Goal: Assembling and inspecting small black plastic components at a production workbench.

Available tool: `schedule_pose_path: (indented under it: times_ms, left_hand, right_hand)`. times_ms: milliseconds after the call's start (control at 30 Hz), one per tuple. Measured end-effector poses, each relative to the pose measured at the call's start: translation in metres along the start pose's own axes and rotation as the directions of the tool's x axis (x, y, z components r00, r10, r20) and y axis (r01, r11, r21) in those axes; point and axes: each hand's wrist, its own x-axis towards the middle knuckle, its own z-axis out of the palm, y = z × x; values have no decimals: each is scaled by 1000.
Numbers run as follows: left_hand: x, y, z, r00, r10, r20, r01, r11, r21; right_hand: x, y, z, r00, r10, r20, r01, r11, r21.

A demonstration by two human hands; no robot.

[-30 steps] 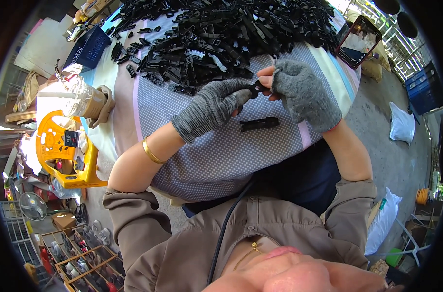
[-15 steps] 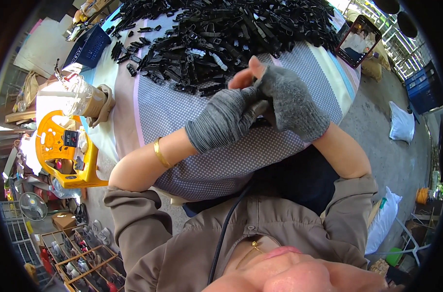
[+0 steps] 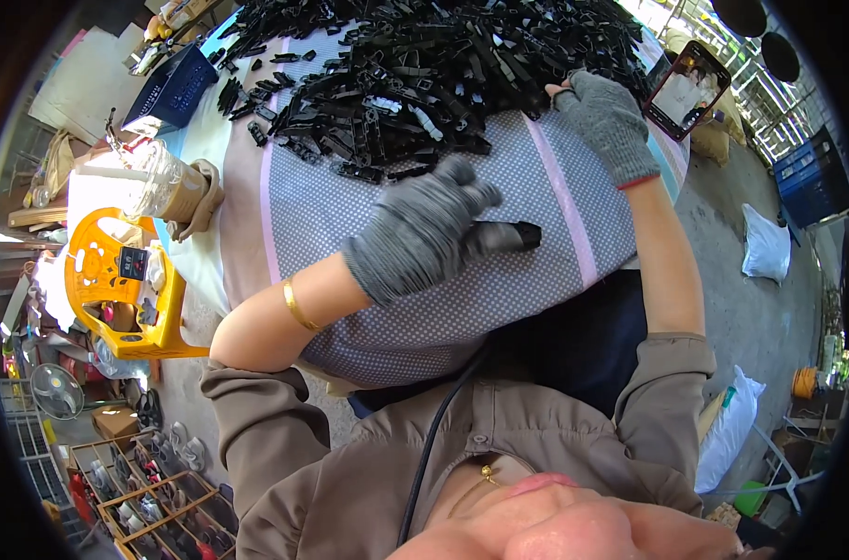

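My left hand (image 3: pixel 422 231), in a grey knit glove, hovers blurred over the dotted grey tablecloth (image 3: pixel 396 308) with its fingers spread. Its thumb side is beside a black plastic part (image 3: pixel 506 235) lying on the cloth. My right hand (image 3: pixel 609 117), in a grey fingerless glove, reaches to the right edge of a big pile of black plastic parts (image 3: pixel 424 65). Its fingertips are in among the parts, and I cannot see whether they grip one.
A phone (image 3: pixel 687 82) lies at the table's right rim. A drink cup (image 3: pixel 168 187) stands at the left edge, with a dark blue basket (image 3: pixel 177 84) beyond it. A yellow plastic chair (image 3: pixel 116 289) and shoe racks (image 3: pixel 144 485) are on the floor at left.
My hands, joined over a small black part before, have separated. The right hand went up and right to the pile; the left hand dropped toward the part on the cloth.
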Motion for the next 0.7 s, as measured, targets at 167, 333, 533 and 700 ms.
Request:
schedule_pose_path:
  times_ms: [167, 333, 533, 700]
  left_hand:
    - [2, -25, -17, 911, -384, 149, 276, 837, 472]
    - [-1, -30, -9, 955, -281, 93, 208, 860, 466]
    - [2, -27, -14, 953, -294, 79, 287, 783, -552]
    - [6, -23, -19, 848, -345, 402, 509, 318, -800]
  right_hand:
    - [9, 16, 15, 1000, -22, 14, 24, 994, -107]
    - [-7, 5, 3, 995, -95, -3, 94, 990, -101]
    - [-45, -32, -42, 977, -164, 137, 89, 896, 435]
    - [-52, -45, -47, 903, -284, 323, -111, 571, 813]
